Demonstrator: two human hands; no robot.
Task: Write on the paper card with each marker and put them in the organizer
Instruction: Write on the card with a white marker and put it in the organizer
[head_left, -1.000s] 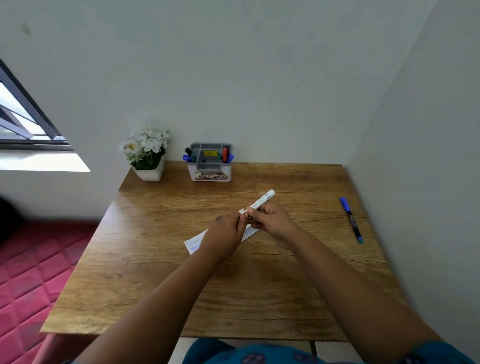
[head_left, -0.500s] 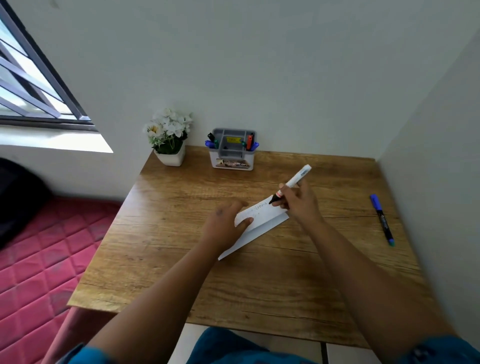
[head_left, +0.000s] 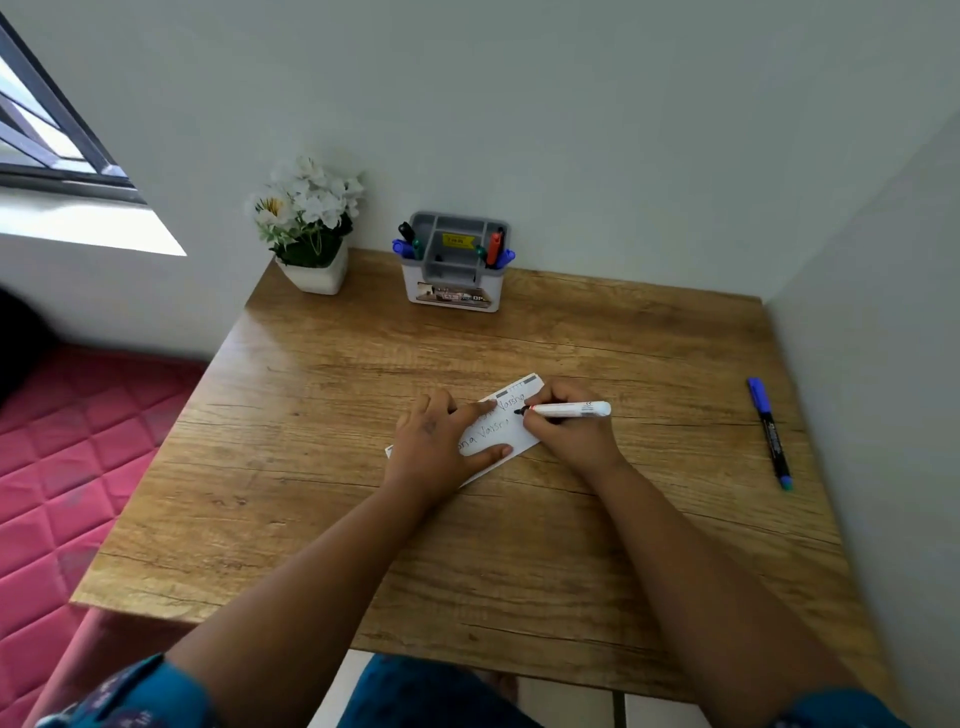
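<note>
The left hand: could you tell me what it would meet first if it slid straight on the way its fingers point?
Probably the right hand, which grips the white marker. The left hand lies flat on the paper card, fingers aimed that way.

One head view looks steeply down, close above the table (head_left: 322, 519)

paper card (head_left: 498, 426): handwriting "Varsha", twice | organizer (head_left: 453, 270) front label: "OPL", rest unreadable
</note>
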